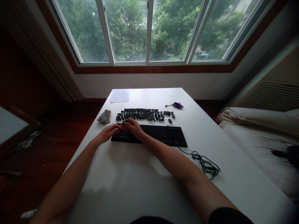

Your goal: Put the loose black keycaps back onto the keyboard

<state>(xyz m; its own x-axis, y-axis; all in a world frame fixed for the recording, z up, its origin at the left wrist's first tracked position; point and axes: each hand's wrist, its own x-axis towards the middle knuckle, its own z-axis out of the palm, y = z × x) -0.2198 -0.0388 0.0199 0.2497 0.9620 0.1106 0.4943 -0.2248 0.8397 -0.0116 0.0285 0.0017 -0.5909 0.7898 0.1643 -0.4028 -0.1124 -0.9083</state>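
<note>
1. black rectangular plastic keyboard (165,135) lies flat on the white table (130,179).
2. bare left hand (109,132) and right hand (134,127) meet at the keyboard's left end; i cannot tell whether either is clamped on something.
3. small black keycaps (151,114) sit in rows beyond it.
4. thin black coiled cable (206,165) lies near its right end.

Keyboard (163,134) partly hidden by right hand (133,126), fingertip details too small to tell, print on paper (120,96) unreadable, window (128,34) cut off above
</note>
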